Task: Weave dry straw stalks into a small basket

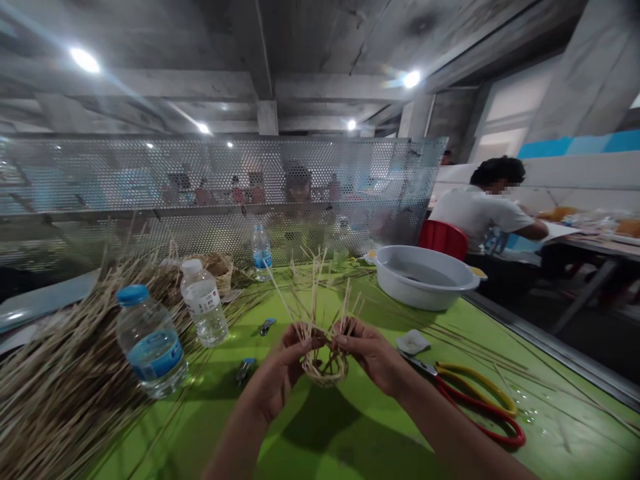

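Between my hands, above the green table (220, 433), is a small woven straw basket (325, 373) with loose stalks sticking up from its rim. My left hand (290, 357) pinches the left side of the rim, thumb toward me. On the right side, my right hand (367, 347) grips the rim and some stalks between thumb and fingers. Both hands partly hide the upper weave. To the right of the basket lie scissors (475, 393) with one red and one yellow handle, and a small whitish piece (413, 341) rests by their blades.
Straw stalks (65, 373) are heaped on the left beside several water bottles (150, 347). Two small clips (245, 370) lie left of my hands. A white basin (425, 280) stands at the back right. Behind rises a perforated metal screen (210, 180); a person (480, 207) sits beyond at right.
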`<state>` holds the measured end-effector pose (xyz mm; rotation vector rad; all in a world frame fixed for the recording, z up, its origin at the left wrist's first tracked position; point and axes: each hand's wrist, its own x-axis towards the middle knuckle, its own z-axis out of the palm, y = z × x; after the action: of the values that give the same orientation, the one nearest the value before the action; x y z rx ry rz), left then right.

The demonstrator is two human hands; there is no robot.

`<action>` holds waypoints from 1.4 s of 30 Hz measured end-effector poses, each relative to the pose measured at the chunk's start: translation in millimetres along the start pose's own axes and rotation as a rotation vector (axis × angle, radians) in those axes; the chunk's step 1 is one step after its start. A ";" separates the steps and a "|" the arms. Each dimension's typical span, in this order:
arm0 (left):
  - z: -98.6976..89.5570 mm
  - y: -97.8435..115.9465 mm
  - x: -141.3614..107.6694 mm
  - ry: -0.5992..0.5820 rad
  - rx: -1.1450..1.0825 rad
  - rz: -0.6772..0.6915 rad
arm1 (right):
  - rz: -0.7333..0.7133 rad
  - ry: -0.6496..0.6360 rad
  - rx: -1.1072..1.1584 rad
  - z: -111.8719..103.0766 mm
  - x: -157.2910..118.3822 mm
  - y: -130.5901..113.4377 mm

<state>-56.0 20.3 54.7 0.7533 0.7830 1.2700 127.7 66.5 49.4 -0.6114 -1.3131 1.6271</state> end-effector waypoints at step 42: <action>7.6 0.7 -0.4 0.063 0.275 0.032 | 0.064 0.044 -0.083 18.3 -8.7 4.9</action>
<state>-50.0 19.6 59.4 0.9524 1.0133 1.2328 114.8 50.1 48.9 -0.7422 -1.3457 1.6076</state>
